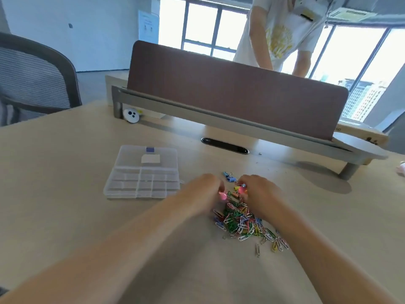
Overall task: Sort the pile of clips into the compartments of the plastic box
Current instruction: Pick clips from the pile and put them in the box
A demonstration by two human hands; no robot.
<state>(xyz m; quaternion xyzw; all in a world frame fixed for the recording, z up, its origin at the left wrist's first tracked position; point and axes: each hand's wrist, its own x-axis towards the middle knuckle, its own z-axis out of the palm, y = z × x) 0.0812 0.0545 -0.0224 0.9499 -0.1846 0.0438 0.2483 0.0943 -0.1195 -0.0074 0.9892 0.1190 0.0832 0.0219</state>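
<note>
A pile of coloured paper clips (pixel 243 220) lies on the beige desk, with small binder clips at its far end, a blue binder clip (pixel 229 177) among them. My left hand (pixel 205 189) sits at the pile's left edge and pinches a pink binder clip (pixel 222 195). My right hand (pixel 260 194) is over the far right of the pile, fingers curled round another pink binder clip (pixel 241 189). The clear plastic box (pixel 142 174) lies open to the left of the hands, its compartments looking empty and its lid folded back.
A brown divider panel (pixel 230 88) with a grey rail crosses the desk's far side. A cable slot (pixel 224 145) lies behind the pile. A small white round object (pixel 131 115) sits by the rail. An office chair (pixel 32 75) is at left. A person (pixel 282 31) stands beyond the divider.
</note>
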